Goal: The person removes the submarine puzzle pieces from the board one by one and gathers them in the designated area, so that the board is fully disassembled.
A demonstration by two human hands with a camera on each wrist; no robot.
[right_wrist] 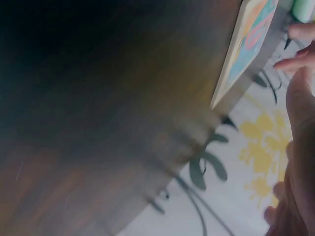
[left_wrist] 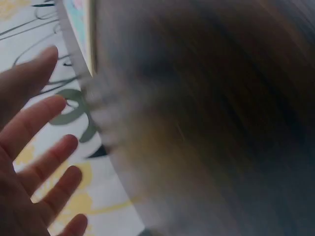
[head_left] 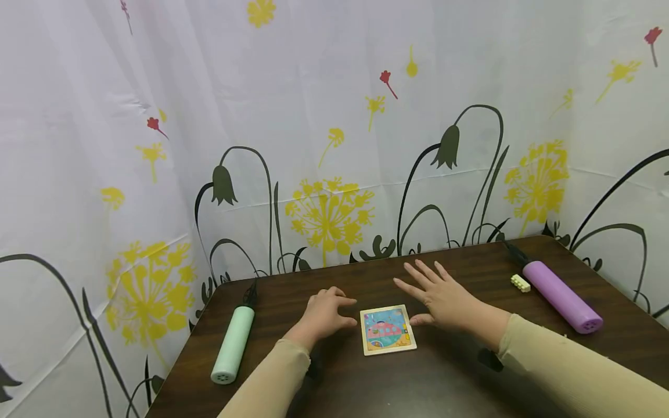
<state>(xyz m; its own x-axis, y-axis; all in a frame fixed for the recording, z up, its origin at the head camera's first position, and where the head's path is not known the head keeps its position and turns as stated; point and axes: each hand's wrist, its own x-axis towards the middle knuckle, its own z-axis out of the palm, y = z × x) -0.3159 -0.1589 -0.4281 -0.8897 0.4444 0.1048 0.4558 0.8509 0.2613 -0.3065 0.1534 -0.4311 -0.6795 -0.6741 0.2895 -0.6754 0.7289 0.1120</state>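
Puzzle: I see a small square puzzle (head_left: 388, 330) with a pale frame and a pink and blue picture, flat on the dark surface (head_left: 460, 383), between my two hands and near the front middle.
Left hand: my left hand (head_left: 325, 313) sits just left of the puzzle, fingers loosely curled, tips pointing at its left edge; it holds nothing. From the head view I cannot tell if the tips touch the frame. The left wrist view shows the fingers (left_wrist: 47, 164) fairly straight and apart, though that frame is blurred.
Right hand: my right hand (head_left: 443, 296) is spread wide, palm down, just right of and behind the puzzle, holding nothing. The thumb lies near the puzzle's upper right corner; contact is probably absent, but the view is poor.
Right wrist view: heavy blur; the puzzle (right_wrist: 246, 46) edge shows at top right.
Green tube: a mint tube (head_left: 233, 344) lies near the left edge, well apart from the left hand.
Purple tube: a purple tube (head_left: 562, 296) lies at far right.
Brick: a small cream brick (head_left: 520, 283) rests just left of the purple tube.
Backdrop: a white curtain (head_left: 334, 116) with yellow flowers hangs behind.
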